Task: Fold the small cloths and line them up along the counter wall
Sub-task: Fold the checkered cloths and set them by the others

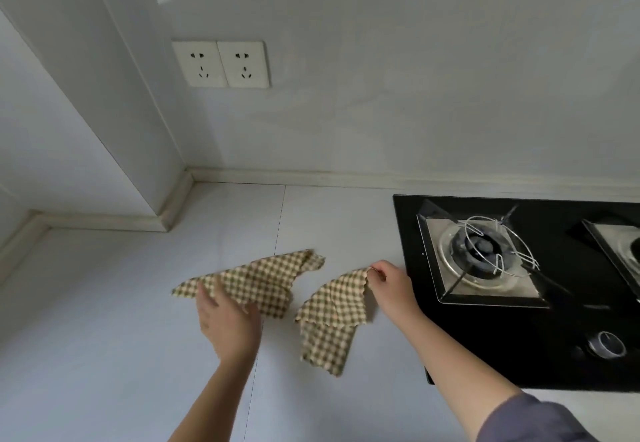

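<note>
Pinching the right cloth [332, 317] by its far corner with my right hand [393, 291] to fold it, I lay my left hand [228, 320], fingers straight, on the left cloth [266, 282] to hold it, both on the bench [104, 303], well off the wall [346, 112].

Standing here, I can find nothing to read. The wall sockets [221, 64] carry no lettering that I can make out, the black hob [512, 344] shows no legible brand or numbers, and the checked cloths [263, 282] bear no label or print.
</note>
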Available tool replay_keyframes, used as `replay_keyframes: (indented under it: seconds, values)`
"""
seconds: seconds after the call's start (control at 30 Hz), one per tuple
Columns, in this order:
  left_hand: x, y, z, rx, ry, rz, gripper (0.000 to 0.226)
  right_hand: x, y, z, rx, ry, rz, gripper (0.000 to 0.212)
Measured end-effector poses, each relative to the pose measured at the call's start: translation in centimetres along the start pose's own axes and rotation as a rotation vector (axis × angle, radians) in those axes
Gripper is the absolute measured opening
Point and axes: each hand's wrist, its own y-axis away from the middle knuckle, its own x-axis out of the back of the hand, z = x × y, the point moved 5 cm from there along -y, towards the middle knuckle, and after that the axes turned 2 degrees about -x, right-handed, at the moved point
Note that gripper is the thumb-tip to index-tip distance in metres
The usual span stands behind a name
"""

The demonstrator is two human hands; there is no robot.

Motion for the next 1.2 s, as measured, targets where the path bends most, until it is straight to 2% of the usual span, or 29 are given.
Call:
replay_keyframes:
  seconds: [0.07,0.1,0.17,0.23,0.3,0.37,0.43,0.5,0.57,0.6,0.7,0.73,0.87,1.0,1.07,1.13,1.2]
  values:
    - [-2.4,1.4,2.1,-0.384,-0.199,-0.154,0.050,0.0,0.2,-0.3,0.000,-0.005,-0.012,0.014]
    - [-3.9,1.8,2.6,-0.487,-0.266,-0.278,0.043,0.1,0.3,-0.4,-0.001,-0.001,-0.016,0.015]
    - [-6.3,1.5,2.2,-0.482,-0.443,-0.463,0.050,0.3,0.4,-0.6,0.001,0.006,-0.023,0.015]
    - [-7.4,-0.1,1.7,-0.371,-0.566,-0.538,0.063,0.5,0.6,-0.8,0.007,0.009,-0.027,0.015]
    - [-6.5,-1.3,2.4,-0.328,-0.471,-0.485,0.063,0.9,0.8,-0.8,0.009,0.008,-0.026,0.015]
    - [-5.1,-0.7,4.0,-0.410,-0.183,-0.379,0.050,1.1,0.8,-0.9,0.013,-0.006,-0.018,0.015]
    - [-4.3,1.8,5.6,-0.461,0.068,-0.461,0.047,1.2,0.9,-1.1,0.010,-0.021,-0.006,0.016]
    - [-5.2,5.4,6.4,-0.550,0.027,-0.604,0.064,1.2,0.8,-1.5,0.010,-0.039,0.003,0.018]
    - [-7.1,7.2,6.0,-0.624,-0.158,-0.607,0.065,0.8,0.7,-2.1,0.013,-0.050,-0.021,0.021]
    - [-7.7,7.2,5.8,-0.614,-0.190,-0.559,0.054,0.7,0.7,-2.3,0.015,-0.050,-0.039,0.022]
    - [-7.2,6.0,6.2,-0.572,-0.018,-0.398,0.007,0.9,0.7,-2.7,0.013,-0.063,-0.061,0.021]
    - [-6.9,5.5,6.3,-0.578,0.026,-0.369,0.002,1.1,0.7,-2.8,0.011,-0.068,-0.059,0.020]
    - [-5.1,4.4,6.9,-0.483,0.213,-0.436,0.008,1.4,0.4,-3.3,0.007,-0.095,-0.058,0.020]
    - [-5.2,4.9,8.7,-0.480,0.120,-0.510,0.039,0.6,0.4,-4.6,0.035,-0.122,-0.097,0.021]
    - [-5.4,4.8,9.7,-0.485,0.073,-0.451,0.032,0.5,0.6,-5.4,0.067,-0.107,-0.096,0.020]
    - [-5.1,4.4,10.3,-0.486,0.086,-0.395,0.014,0.5,0.4,-5.8,0.088,-0.122,-0.113,0.020]
    - [-4.7,3.6,10.3,-0.486,0.118,-0.393,0.007,0.8,0.2,-5.9,0.119,-0.148,-0.141,0.021]
